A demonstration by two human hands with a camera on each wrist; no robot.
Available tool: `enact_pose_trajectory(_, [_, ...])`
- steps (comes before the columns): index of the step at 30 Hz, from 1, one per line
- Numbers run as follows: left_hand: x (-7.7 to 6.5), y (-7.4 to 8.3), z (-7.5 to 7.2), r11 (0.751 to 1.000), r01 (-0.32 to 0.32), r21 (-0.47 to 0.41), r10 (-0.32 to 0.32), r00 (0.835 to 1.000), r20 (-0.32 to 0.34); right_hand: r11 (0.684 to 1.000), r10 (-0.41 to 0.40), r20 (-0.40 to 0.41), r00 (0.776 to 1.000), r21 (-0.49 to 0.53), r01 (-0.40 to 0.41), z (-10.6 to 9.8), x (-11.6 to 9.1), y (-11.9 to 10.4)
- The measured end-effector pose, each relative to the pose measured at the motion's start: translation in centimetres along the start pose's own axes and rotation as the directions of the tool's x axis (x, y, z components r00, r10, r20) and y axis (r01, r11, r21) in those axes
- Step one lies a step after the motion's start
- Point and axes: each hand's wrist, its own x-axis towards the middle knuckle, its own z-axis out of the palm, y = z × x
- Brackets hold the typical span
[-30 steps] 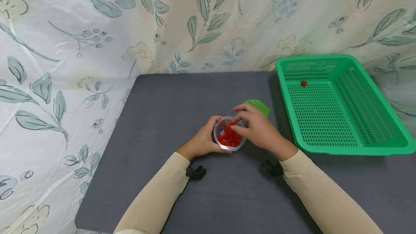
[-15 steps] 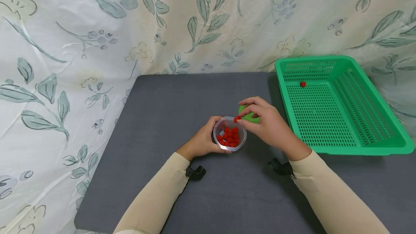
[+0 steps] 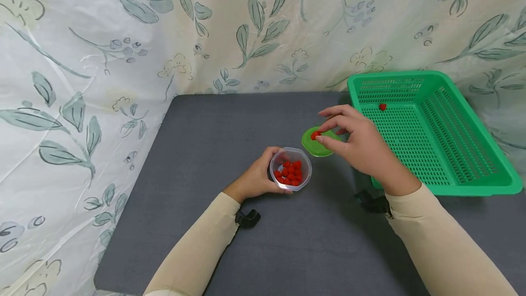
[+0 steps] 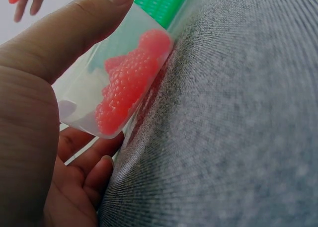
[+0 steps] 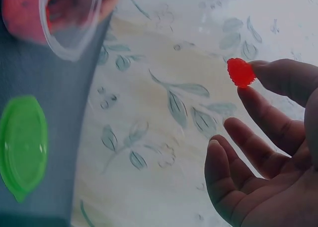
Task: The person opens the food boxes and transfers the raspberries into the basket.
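My left hand (image 3: pixel 259 175) grips a clear plastic tub (image 3: pixel 291 153) by its side, thumb and fingers around the wall. Inside it lie several red raspberries (image 3: pixel 289 172), seen through the wall in the left wrist view (image 4: pixel 129 78). Between thumb and forefinger, my right hand (image 3: pixel 357 138) pinches one raspberry (image 5: pixel 241 72), held up in the air over the green lid (image 3: pixel 314 147). That lid lies on the table just beyond the tub. A single raspberry (image 3: pixel 382 107) rests in the green basket (image 3: pixel 435 190), near its back left corner.
The large slotted basket stands at the right of the grey table (image 3: pixel 213 136), partly behind my right forearm. A leaf-patterned cloth (image 3: pixel 263 26) hangs behind the table and along its left side.
My right hand has come up out of the tub with a raspberry and moved right and away, past the lid toward the basket. The left hand and tub have stayed in place.
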Motion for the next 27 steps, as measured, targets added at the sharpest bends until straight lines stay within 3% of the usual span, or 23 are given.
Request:
enact_pose_trajectory(8, [0.0, -0.1, 0.0, 1.000, -0.012, -0.013, 0.012, 1.000, -0.004, 0.995, 0.103, -0.038, 0.994, 0.010, -0.102, -3.2, 0.6, 0.3])
enact_pose_trajectory(18, [-0.3, -0.1, -0.1, 1.000, 0.000, 0.023, -0.001, 1.000, 0.003, 0.976, 0.206, -0.054, 0.977, -0.062, -0.209, -6.5, 1.3, 2.2])
enact_pose_trajectory(27, [-0.6, -0.2, 0.0, 1.000, -0.001, 0.024, 0.001, 1.000, 0.005, 0.931, 0.332, -0.006, 0.943, -0.158, -0.329, -8.5, 2.0, 5.8])
